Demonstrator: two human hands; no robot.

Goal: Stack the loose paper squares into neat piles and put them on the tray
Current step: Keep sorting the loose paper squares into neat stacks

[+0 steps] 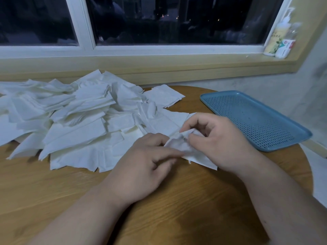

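- We hold one paper square (184, 147) just left of the tray (221, 93), close to it but not touching, and nearer to us than the tray's far end.
- The square is crumpled. Its long axis runs on a slant, from a raised end between our fingers down to a flat corner that points toward us and to the right, away from the tray's near edge.
- Our right hand (219, 144) pinches the raised end with curled thumb and fingers. It lies between the square and the tray.
- Our left hand (146, 167) holds the square's left end between thumb and forefinger, on the side away from the tray. The two hands are close together, both clamped on this one square.
- The heap of loose paper squares (79, 117) sprawls well left of the tray, with the pieces lying at every angle. One flat piece reaches toward the tray's far left corner.
- The tray is blue with a dotted floor. Its long axis runs from far left to near right.
- All of this rests on a round wooden table (159, 209).
- Behind the tray is a pale wall (283, 91). Above it a wooden sill (141, 62) runs under a white-framed window (159, 20), which is dark outside.
- On the sill above the tray stand a pump bottle (279, 36) and a small box (285, 47).
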